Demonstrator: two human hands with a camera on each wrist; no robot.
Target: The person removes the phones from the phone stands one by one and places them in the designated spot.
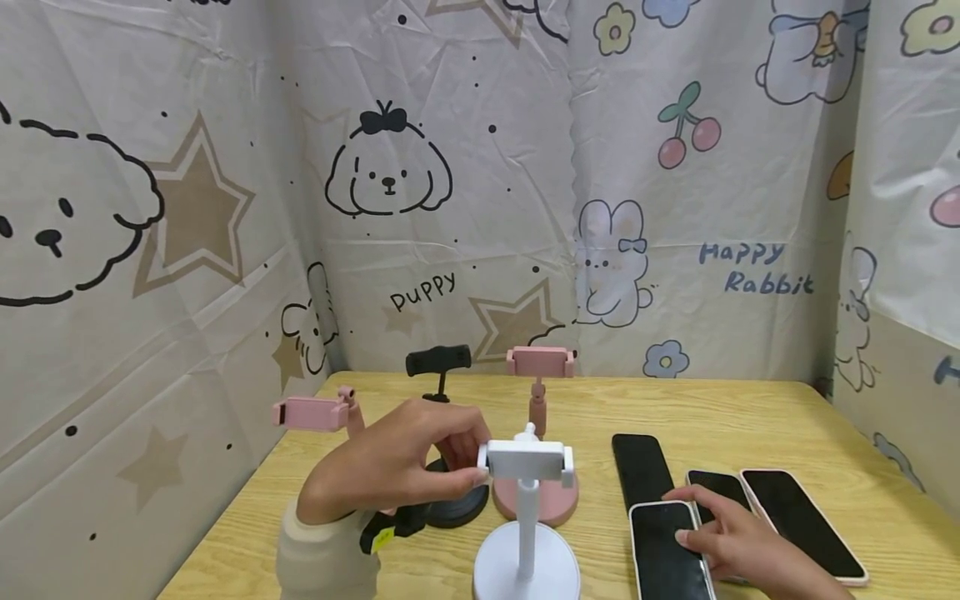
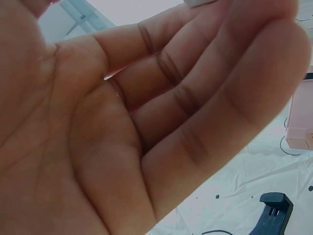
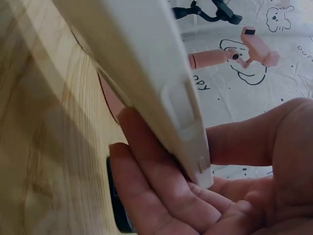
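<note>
My left hand (image 1: 401, 467) pinches the left end of the clamp on a white phone stand (image 1: 525, 460), thumb below and fingertips behind. The stand is upright on its round base. In the left wrist view the palm and fingers (image 2: 195, 112) fill most of the picture, with only a white sliver of the clamp at the top. My right hand (image 1: 738, 542) holds a smartphone in a white case (image 1: 663, 546) by its right edge, thumb on the front. The right wrist view shows the phone's pale case edge (image 3: 142, 63) between thumb and fingers.
Behind the white stand are a black phone stand (image 1: 438, 360) and a pink phone stand (image 1: 538, 362). Another pink stand (image 1: 311, 413) is at the left, partly behind my arm. Around my right hand lie a black phone (image 1: 642, 467), a second phone (image 1: 718, 483) and a white-edged phone (image 1: 806, 521).
</note>
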